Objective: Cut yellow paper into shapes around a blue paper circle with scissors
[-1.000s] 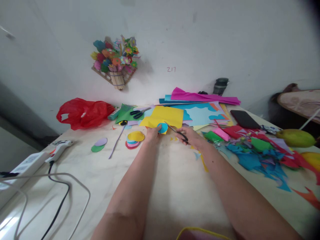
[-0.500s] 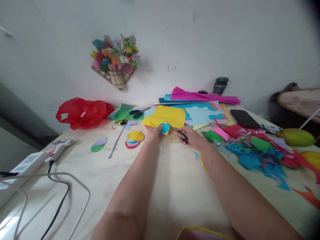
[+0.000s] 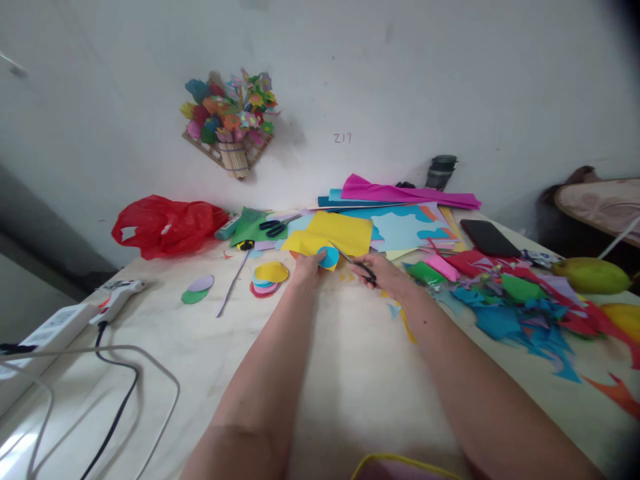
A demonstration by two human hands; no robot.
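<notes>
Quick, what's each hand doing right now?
Left hand: closed on a yellow paper sheet with a blue circle on it.
Right hand: closed on black-handled scissors at the paper's edge.

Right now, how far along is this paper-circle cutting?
Done: a small stack of cut circles lies on the table, with two more further left. In hand: the left hand holds yellow paper with a blue circle; the right hand works scissors. Left: most of that yellow sheet is uncut.

paper discs point(image 3: 270, 277) left of left hand point(image 3: 306, 269), scraps point(image 3: 520, 310) right
</notes>
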